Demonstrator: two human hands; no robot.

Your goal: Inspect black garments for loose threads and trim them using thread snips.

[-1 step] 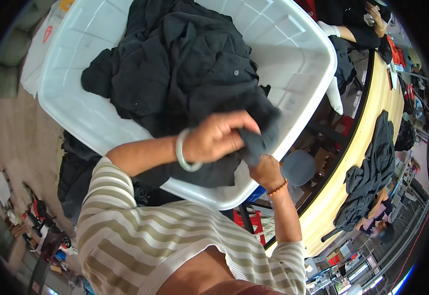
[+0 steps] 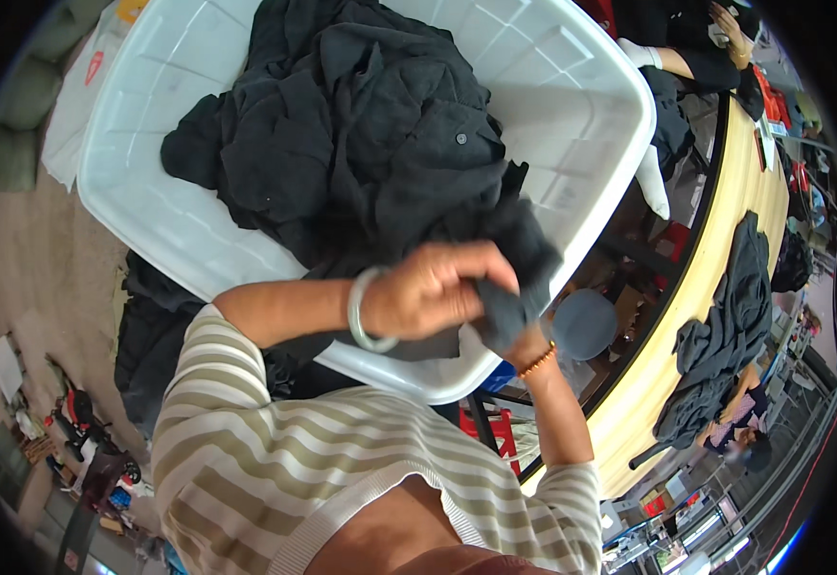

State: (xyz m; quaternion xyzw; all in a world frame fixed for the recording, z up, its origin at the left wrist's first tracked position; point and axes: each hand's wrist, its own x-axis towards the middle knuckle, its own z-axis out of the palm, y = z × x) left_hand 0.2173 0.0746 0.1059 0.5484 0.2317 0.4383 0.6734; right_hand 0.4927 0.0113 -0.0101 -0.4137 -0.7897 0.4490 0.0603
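Observation:
A large heap of black garments (image 2: pixel 342 125), one with a dark button (image 2: pixel 461 139), lies in a white plastic tub (image 2: pixel 121 177). Over the tub's near right corner my left hand (image 2: pixel 437 287), with a pale bangle at the wrist, is closed on a bunched part of a black garment (image 2: pixel 506 311). My right hand (image 2: pixel 531 345), wearing an orange bead bracelet (image 2: pixel 539 360), is beneath the same cloth and closed on it. The fabric covers most of its fingers, and that part of the cloth is blurred by motion.
To the right runs a curved light-wood table (image 2: pixel 706 278) with a black garment (image 2: pixel 725 326) on it. A round grey stool (image 2: pixel 584 326) stands between tub and table. More dark cloth (image 2: pixel 155 345) lies left of the tub. Other people sit at the far right and beyond the table.
Both hands have shifted slightly, and the bunched cloth between them has turned over. It now covers more of my right hand, whose back showed before. The heap has stayed put.

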